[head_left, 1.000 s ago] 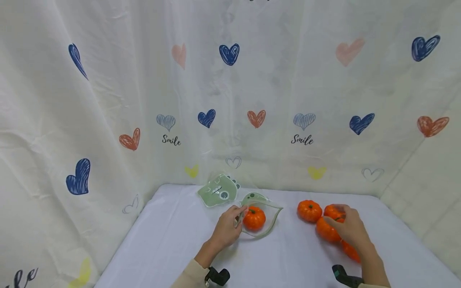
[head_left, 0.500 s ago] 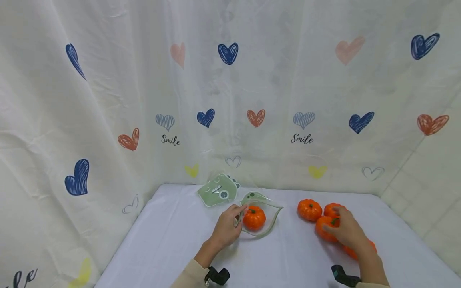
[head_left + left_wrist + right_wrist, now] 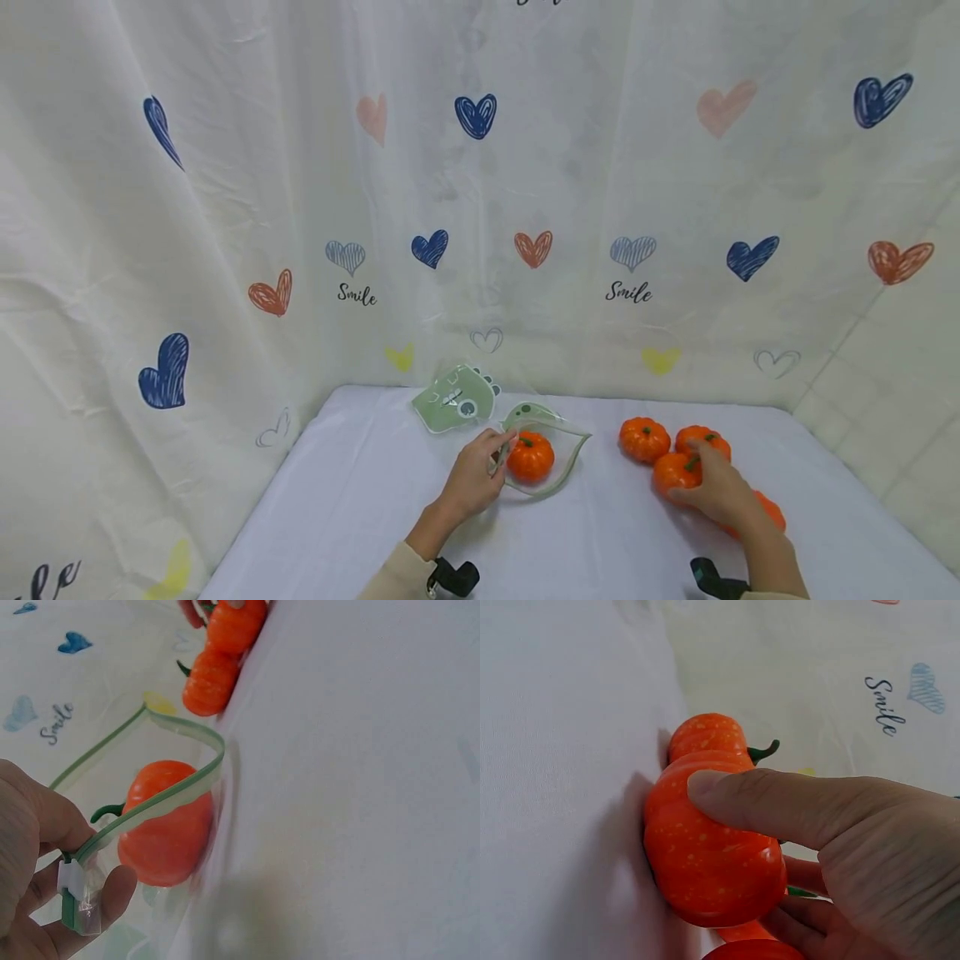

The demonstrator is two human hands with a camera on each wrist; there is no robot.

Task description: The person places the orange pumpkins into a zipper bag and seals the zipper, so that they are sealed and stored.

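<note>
A clear zip bag with a green dinosaur print (image 3: pixel 453 400) lies on the table in the head view, its mouth spread wide. My left hand (image 3: pixel 471 477) pinches the green zip edge near the white slider (image 3: pixel 71 879). Inside the bag sits one small orange pumpkin (image 3: pixel 530 457), its green stem visible. Over on the right, my right hand (image 3: pixel 722 493) grips another orange pumpkin (image 3: pixel 672 477), which looks low against the table. The right wrist view shows the thumb laid across this pumpkin (image 3: pixel 712 855), with the fingers partly hidden behind it.
Two more pumpkins stand just behind the gripped one, one at the left (image 3: pixel 644 439) and one at the right (image 3: pixel 703 439). Another pumpkin (image 3: pixel 771 510) is partly covered by the right forearm. A white cloth (image 3: pixel 360 492) covers the table, and a heart-printed curtain (image 3: pixel 570 183) hangs behind.
My right hand has shifted slightly and closed round the front pumpkin, which has turned and moved a little left. The pumpkin near the forearm rolled right. The left hand and bag stay put.
</note>
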